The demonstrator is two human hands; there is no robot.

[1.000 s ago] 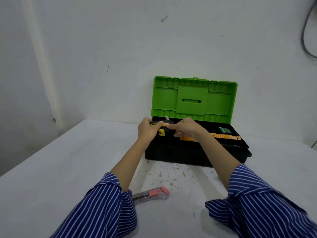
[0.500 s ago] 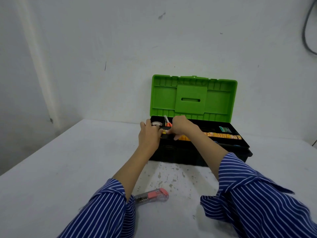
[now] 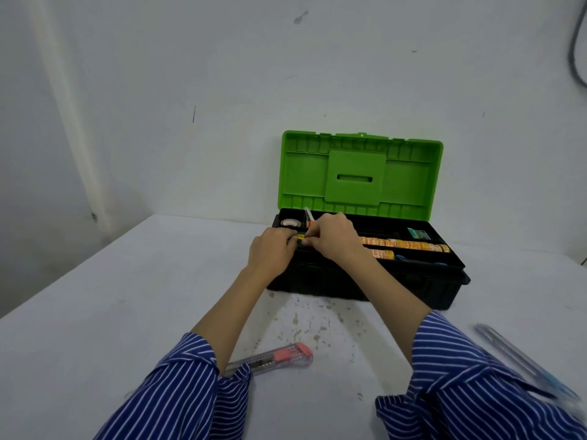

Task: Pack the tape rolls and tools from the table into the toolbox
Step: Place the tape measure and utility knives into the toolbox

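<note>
A black toolbox (image 3: 413, 281) with its green lid (image 3: 359, 173) raised stands on the white table against the wall. My left hand (image 3: 271, 252) and right hand (image 3: 333, 236) meet over its front left corner, both gripping a yellow-and-black tool (image 3: 300, 241) that is mostly hidden under my fingers. A clear tape roll (image 3: 290, 222) lies in the back left compartment. Orange patterned tape rolls (image 3: 406, 244) line the tray. A pink utility knife (image 3: 276, 358) lies on the table near my left sleeve.
A clear-and-blue pen-like item (image 3: 524, 363), blurred, lies on the table at the right by my sleeve. A small green item (image 3: 418, 233) sits in the tray's back right. The table (image 3: 95, 312) has stains in front of the box.
Both hands have lowered the yellow-and-black tool from above the rim down into the toolbox's left end. The view has shifted, bringing the item at the right into sight.
</note>
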